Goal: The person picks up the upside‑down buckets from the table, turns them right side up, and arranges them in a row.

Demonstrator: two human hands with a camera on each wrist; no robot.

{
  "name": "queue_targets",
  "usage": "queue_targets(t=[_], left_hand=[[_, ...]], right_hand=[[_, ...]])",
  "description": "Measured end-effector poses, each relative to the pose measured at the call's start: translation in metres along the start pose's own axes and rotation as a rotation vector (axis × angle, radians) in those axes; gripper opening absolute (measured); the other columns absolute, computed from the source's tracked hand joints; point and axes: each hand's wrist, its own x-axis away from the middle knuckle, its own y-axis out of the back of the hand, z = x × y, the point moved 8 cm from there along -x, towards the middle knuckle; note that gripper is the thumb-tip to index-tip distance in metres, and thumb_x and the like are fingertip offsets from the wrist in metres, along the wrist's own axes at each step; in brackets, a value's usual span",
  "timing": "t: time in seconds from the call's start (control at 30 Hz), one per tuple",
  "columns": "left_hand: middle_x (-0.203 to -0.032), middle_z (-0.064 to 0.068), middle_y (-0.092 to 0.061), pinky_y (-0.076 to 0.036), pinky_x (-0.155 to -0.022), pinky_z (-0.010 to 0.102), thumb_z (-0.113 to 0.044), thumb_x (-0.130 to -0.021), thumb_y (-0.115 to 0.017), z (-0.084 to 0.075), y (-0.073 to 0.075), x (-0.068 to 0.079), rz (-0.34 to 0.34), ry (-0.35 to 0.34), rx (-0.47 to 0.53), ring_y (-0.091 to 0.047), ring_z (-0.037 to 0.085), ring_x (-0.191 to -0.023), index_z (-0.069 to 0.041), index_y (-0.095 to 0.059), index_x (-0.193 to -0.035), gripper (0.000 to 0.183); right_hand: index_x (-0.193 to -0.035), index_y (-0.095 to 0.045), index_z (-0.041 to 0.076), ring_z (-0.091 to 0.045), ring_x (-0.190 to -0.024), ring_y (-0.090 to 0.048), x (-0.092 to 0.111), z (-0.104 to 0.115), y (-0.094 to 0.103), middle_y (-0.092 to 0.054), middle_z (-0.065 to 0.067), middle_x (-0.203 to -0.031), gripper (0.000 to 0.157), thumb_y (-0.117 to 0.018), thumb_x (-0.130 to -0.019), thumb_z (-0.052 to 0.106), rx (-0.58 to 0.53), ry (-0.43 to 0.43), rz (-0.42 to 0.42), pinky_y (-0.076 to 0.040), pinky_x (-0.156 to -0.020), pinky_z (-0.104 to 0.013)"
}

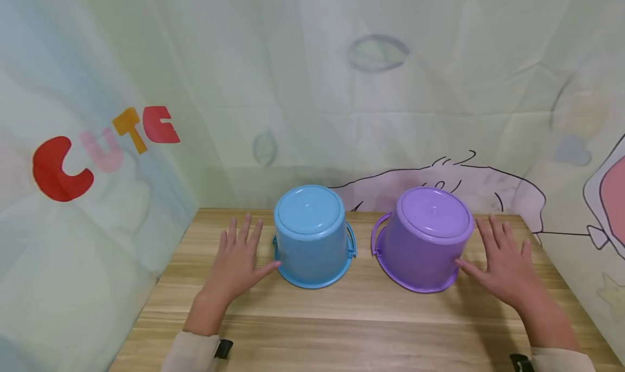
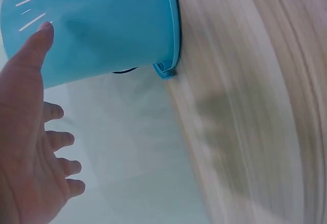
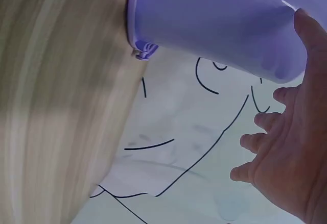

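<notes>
Saw a blue bucket and a purple bucket upside down, side by side but apart on a wooden desk. Found the left grip with fingers spread beside the blue bucket, and the right grip likewise spread beside the purple bucket. Could not tell touching from nearly touching at either thumb. Noticed colored letters spelling CUTE on the hanging cloth, and pale sleeves.

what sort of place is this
Probably an indoor corner screened off as a small workspace, though the wider room is out of view: a wood-grain table stands against creased, cartoon-printed cloth with colourful "CUTE" lettering.
</notes>
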Motion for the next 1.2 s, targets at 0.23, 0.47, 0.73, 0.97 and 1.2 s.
queue_targets(t=[0.23,0.47,0.73,0.97,1.2], left_hand=[[-0.169,0.027,-0.018,-0.02,-0.12,0.074,-0.068,-0.088,-0.066,-0.005,0.012,-0.001,-0.009,-0.031,-0.018,-0.01,0.056,-0.154,-0.003,-0.028,-0.162,0.106],[-0.169,0.027,-0.017,-0.021,-0.12,0.073,-0.069,-0.088,-0.066,-0.008,0.022,0.0,-0.012,-0.055,-0.048,-0.009,0.056,-0.155,-0.004,-0.028,-0.162,0.106],[-0.169,0.027,-0.017,-0.02,-0.12,0.073,-0.068,-0.088,-0.067,-0.011,0.03,0.002,-0.024,-0.083,-0.049,-0.008,0.056,-0.155,-0.005,-0.027,-0.163,0.106],[-0.17,0.025,-0.017,-0.021,-0.12,0.073,-0.068,-0.087,-0.068,-0.016,0.035,0.002,-0.033,-0.118,-0.063,-0.009,0.054,-0.155,-0.006,-0.027,-0.163,0.106],[-0.17,0.025,-0.018,-0.023,-0.121,0.071,-0.068,-0.088,-0.067,-0.022,0.04,0.006,-0.051,-0.181,-0.108,-0.011,0.055,-0.155,-0.008,-0.029,-0.163,0.103]], right_hand=[[-0.166,-0.011,0.01,-0.055,-0.155,-0.004,-0.003,0.009,0.012,-0.005,-0.027,-0.171,0.106,-0.071,-0.09,0.054,-0.001,0.068,-0.079,0.005,-0.109,-0.087],[-0.166,-0.011,0.012,-0.052,-0.156,-0.006,-0.005,0.017,0.021,-0.005,-0.024,-0.172,0.106,-0.072,-0.09,0.053,-0.004,0.099,-0.098,0.0,-0.11,-0.087],[-0.166,-0.014,0.012,-0.048,-0.158,-0.005,-0.007,0.029,0.03,-0.006,-0.021,-0.173,0.105,-0.073,-0.09,0.052,-0.004,0.131,-0.098,-0.001,-0.114,-0.083],[-0.166,-0.016,0.014,-0.047,-0.158,-0.007,-0.012,0.046,0.035,-0.013,-0.024,-0.171,0.102,-0.073,-0.09,0.052,0.005,0.175,-0.095,-0.003,-0.116,-0.081],[-0.165,-0.022,0.012,-0.044,-0.159,-0.01,-0.013,0.064,0.037,-0.019,-0.023,-0.17,0.1,-0.073,-0.089,0.054,0.013,0.247,-0.113,-0.001,-0.121,-0.076]])
